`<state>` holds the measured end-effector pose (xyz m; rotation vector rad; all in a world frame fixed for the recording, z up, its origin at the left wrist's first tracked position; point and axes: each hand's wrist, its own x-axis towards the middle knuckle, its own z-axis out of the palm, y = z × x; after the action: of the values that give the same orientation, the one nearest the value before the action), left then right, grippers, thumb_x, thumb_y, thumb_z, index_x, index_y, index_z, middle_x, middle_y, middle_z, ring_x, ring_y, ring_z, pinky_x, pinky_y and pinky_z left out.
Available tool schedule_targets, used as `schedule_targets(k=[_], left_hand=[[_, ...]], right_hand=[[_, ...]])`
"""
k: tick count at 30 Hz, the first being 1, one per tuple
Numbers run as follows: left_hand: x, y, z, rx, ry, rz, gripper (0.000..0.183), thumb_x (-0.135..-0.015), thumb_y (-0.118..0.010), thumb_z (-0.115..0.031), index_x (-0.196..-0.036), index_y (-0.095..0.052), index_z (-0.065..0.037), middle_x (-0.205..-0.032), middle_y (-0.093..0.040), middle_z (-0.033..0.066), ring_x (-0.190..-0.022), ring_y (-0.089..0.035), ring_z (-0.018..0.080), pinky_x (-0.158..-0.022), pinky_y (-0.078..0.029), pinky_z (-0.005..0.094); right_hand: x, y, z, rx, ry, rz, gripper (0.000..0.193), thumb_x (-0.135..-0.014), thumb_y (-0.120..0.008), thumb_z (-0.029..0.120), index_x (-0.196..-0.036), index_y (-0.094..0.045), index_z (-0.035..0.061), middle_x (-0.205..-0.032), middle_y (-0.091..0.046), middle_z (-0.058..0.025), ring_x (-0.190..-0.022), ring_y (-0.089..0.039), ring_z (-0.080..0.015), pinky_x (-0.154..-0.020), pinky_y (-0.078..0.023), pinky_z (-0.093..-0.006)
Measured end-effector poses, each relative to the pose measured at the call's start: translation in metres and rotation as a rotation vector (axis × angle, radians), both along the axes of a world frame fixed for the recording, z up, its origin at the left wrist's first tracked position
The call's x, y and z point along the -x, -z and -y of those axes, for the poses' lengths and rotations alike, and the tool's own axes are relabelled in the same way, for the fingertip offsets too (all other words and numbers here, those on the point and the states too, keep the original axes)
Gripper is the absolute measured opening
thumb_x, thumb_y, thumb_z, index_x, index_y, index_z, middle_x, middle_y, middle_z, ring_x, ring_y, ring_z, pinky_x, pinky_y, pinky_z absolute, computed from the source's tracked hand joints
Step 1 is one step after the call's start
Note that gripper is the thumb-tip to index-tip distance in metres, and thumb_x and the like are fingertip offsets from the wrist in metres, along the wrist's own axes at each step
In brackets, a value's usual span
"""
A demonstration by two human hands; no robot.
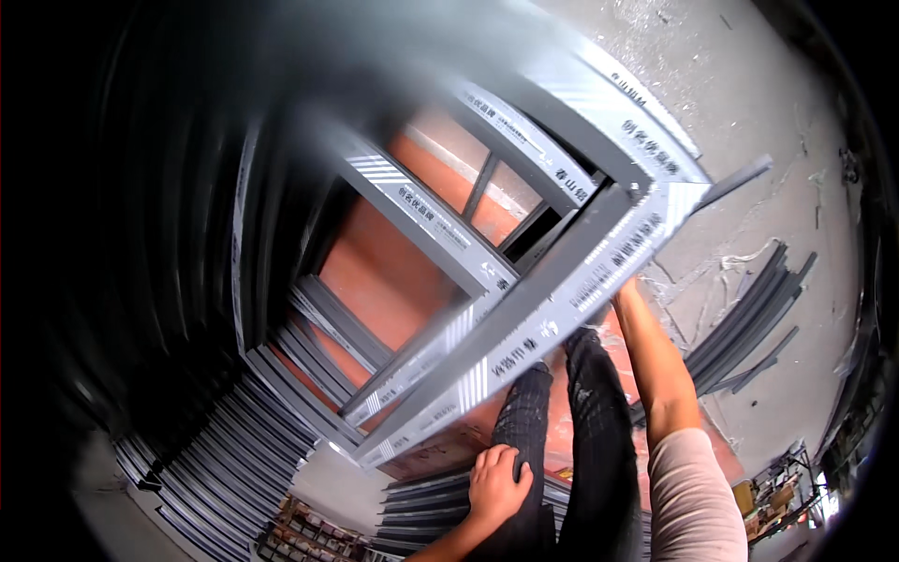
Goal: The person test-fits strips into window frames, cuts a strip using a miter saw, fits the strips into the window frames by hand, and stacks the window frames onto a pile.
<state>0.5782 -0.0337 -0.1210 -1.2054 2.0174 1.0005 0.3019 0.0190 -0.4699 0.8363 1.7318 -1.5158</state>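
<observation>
A large grey metal window frame (562, 323), covered with printed white-blue protective film, slants across the middle of the view, close to me. Inner bars divide it, and one corner points to the right. My right hand (625, 291) reaches up to the frame's near rail and appears to grip it from below; its fingers are hidden behind the rail. My left hand (499, 482) lies on my left leg with fingers loosely spread, holding nothing. Dark trousers (599, 421) show below the frame.
An orange-red surface (384, 253) shows through the frame. Long grey profiles (234, 459) are stacked at the lower left, with more profiles (421, 515) near my left forearm. Thin dark strips (754, 314) lie on the concrete floor (768, 393) at right. Shelving (314, 534) stands at the lower edge.
</observation>
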Motion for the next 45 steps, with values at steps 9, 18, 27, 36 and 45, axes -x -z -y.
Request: schedule_targets(k=[9, 18, 27, 36, 45], left_hand=[[-0.023, -0.021, -0.070, 0.097, 0.090, 0.168, 0.024, -0.075, -0.066, -0.027, -0.089, -0.062, -0.007, -0.096, -0.061, 0.0117, -0.098, -0.058, 0.0318, -0.081, -0.047, 0.0463], [0.145, -0.113, -0.017, -0.013, -0.369, -0.566, 0.033, -0.085, -0.062, -0.021, -0.111, -0.055, -0.002, -0.104, -0.060, 0.0184, -0.094, -0.061, 0.0348, -0.082, -0.049, 0.0440], [0.177, -0.121, 0.013, -0.771, -1.662, -0.989, 0.044, -0.092, -0.065, -0.026, -0.126, -0.044, -0.008, -0.121, -0.058, 0.0082, -0.110, -0.058, 0.0186, -0.092, -0.050, 0.0366], [0.006, -0.021, 0.156, -0.639, -1.982, -1.371, 0.032, -0.091, -0.065, -0.034, -0.108, -0.054, -0.009, -0.106, -0.064, 0.0083, -0.098, -0.064, 0.0201, -0.084, -0.056, 0.0394], [-0.088, 0.053, 0.339, -0.755, -1.919, -1.426, 0.031, -0.097, -0.053, -0.034, -0.109, -0.051, -0.005, -0.115, -0.061, 0.0122, -0.113, -0.058, 0.0251, -0.098, -0.049, 0.0429]], right_hand=[[0.170, -0.299, -0.063, -0.178, -0.655, -0.607, 0.033, -0.087, -0.069, 0.015, -0.110, -0.053, -0.0013, -0.098, -0.063, -0.0080, -0.089, -0.063, -0.0163, -0.080, -0.051, -0.0289], [0.220, -0.489, -0.096, -0.060, -0.815, -0.909, 0.022, -0.091, -0.054, 0.009, -0.112, -0.054, 0.0027, -0.074, -0.048, 0.0018, -0.063, -0.046, -0.0075, -0.055, -0.038, -0.0246], [0.084, -0.521, 0.016, -0.110, -2.103, -1.013, 0.045, -0.071, -0.073, 0.025, -0.110, -0.062, 0.0074, -0.064, -0.060, -0.0125, -0.059, -0.062, -0.0310, -0.055, -0.050, -0.0413], [-0.027, -0.510, 0.178, 0.227, -1.972, -1.511, 0.037, -0.072, -0.074, 0.012, -0.107, -0.064, 0.0025, -0.105, -0.062, -0.0133, -0.097, -0.059, -0.0312, -0.083, -0.049, -0.0396], [-0.019, -0.363, 0.294, 0.449, -0.912, 0.092, 0.040, -0.093, -0.061, 0.038, -0.110, -0.057, 0.0026, -0.100, -0.064, -0.0092, -0.091, -0.064, -0.0180, -0.081, -0.054, -0.0297]])
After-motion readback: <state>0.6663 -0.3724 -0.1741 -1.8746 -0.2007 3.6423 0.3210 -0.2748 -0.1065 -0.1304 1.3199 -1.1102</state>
